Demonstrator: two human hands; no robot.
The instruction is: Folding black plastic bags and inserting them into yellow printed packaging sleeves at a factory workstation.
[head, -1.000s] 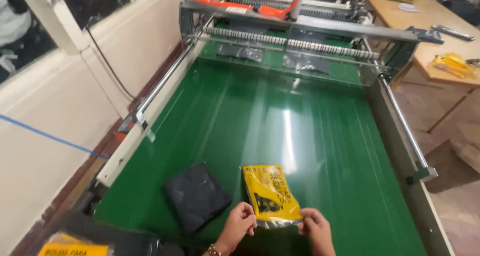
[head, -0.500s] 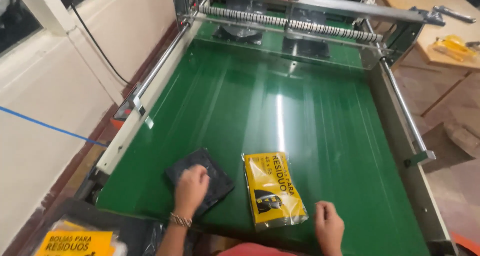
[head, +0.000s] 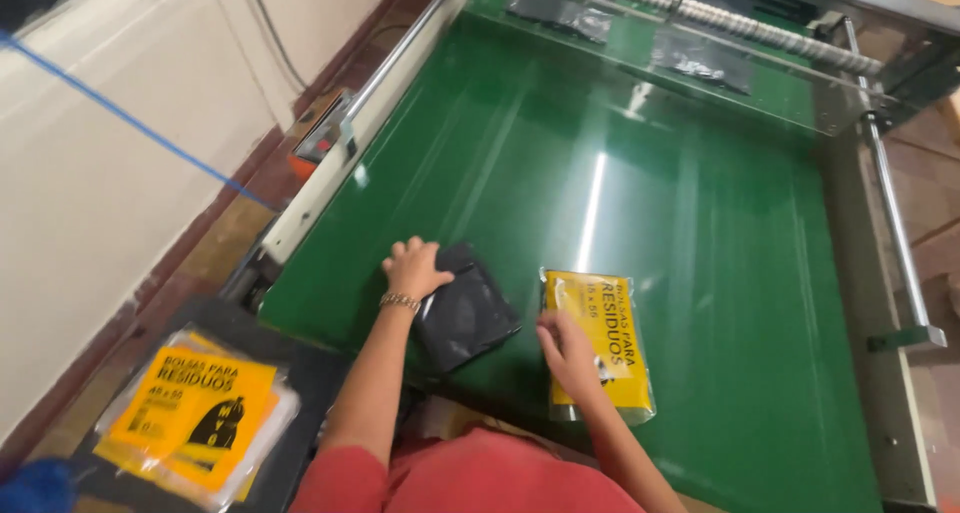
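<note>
Seen from above: the left hand [head: 413,269] lies flat, fingers spread, on the far-left corner of a folded black bag [head: 465,316] on a green conveyor belt [head: 700,223]. The right hand [head: 566,352] presses a yellow-labelled packet [head: 600,343] (clear wrapper) just beside it — neither hand grips.

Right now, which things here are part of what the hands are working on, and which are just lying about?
In hand:
left hand on the black folded pack
right hand on the yellow-labelled pack
both on the green conveyor belt

Lying about:
stack of yellow-labelled packs
two dark packs at the far rollers
</note>
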